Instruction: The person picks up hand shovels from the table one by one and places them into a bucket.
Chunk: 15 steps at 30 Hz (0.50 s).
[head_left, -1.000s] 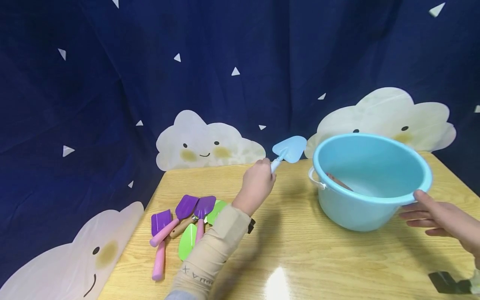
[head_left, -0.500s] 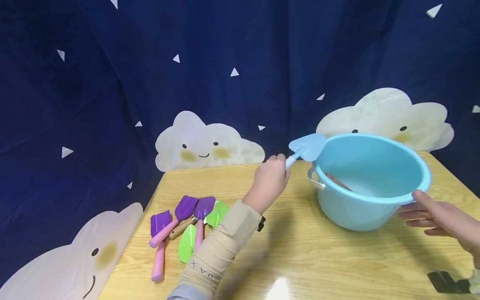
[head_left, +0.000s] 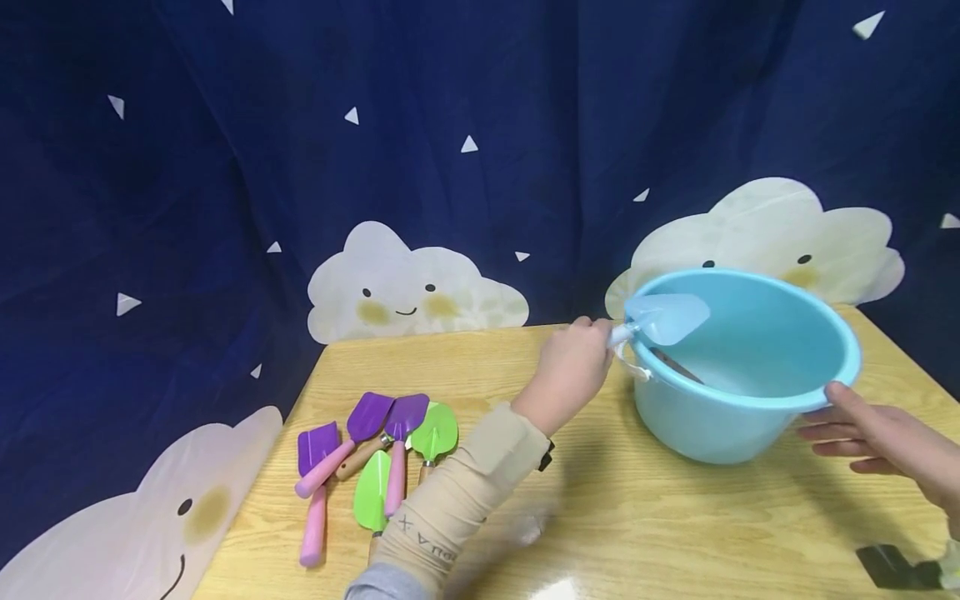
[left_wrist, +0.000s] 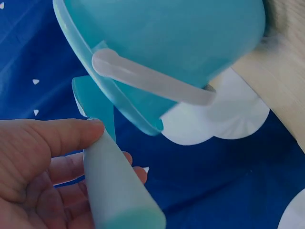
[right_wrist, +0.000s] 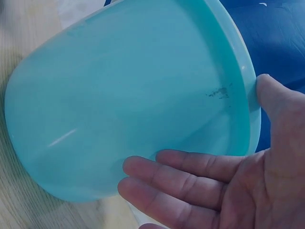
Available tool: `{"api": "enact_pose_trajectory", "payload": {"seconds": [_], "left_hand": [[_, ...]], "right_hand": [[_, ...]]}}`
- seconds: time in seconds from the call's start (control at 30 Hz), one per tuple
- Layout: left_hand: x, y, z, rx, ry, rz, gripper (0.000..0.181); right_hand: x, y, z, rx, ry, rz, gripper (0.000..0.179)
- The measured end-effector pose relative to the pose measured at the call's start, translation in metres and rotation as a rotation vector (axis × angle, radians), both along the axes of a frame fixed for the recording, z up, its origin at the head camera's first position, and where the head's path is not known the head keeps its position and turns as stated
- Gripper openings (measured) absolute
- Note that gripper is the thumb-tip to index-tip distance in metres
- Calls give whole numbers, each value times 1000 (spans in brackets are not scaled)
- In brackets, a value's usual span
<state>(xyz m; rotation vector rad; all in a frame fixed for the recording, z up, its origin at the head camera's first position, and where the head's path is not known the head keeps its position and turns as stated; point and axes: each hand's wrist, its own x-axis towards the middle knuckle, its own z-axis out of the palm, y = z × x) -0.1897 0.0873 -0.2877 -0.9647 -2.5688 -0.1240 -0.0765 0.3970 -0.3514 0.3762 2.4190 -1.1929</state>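
Note:
In the head view my left hand (head_left: 573, 367) grips the handle of a light blue hand trowel (head_left: 671, 318). Its blade overlaps the left rim of a light blue bucket (head_left: 697, 433). The left wrist view has the trowel's pale handle (left_wrist: 119, 186) between thumb and fingers, with the bucket's white carry handle (left_wrist: 152, 83) beyond. My right hand (head_left: 873, 429) rests its thumb tip on the bucket's right rim. Its other fingers (right_wrist: 176, 191) lie straight along the outer wall. Inside the bucket shows part of a brownish, narrow object (head_left: 675, 364); the rest is hidden by the rim.
Left on the wooden table (head_left: 585, 533) lies a pile of trowels, among them a purple one with a pink handle (head_left: 315, 525) and a green one (head_left: 435, 431). My left sleeve (head_left: 450, 517) covers part of them. A dark blue curtain (head_left: 450, 75) hangs behind the table.
My left hand has carried the light blue trowel rightward, from over the table to the bucket's left rim. The right hand and the bucket stay put.

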Motion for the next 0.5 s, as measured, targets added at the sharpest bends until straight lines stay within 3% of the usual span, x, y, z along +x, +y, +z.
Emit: {"api": "enact_pose_trajectory", "payload": {"seconds": [0.3, 0.5], "left_hand": [[6, 18, -1, -113, -45, -14, 8], [10, 30, 1, -148, 14, -66, 11]], "right_hand": [[0, 0, 3, -2, -11, 13, 86], [2, -6, 9, 6, 6, 15, 86]]}}
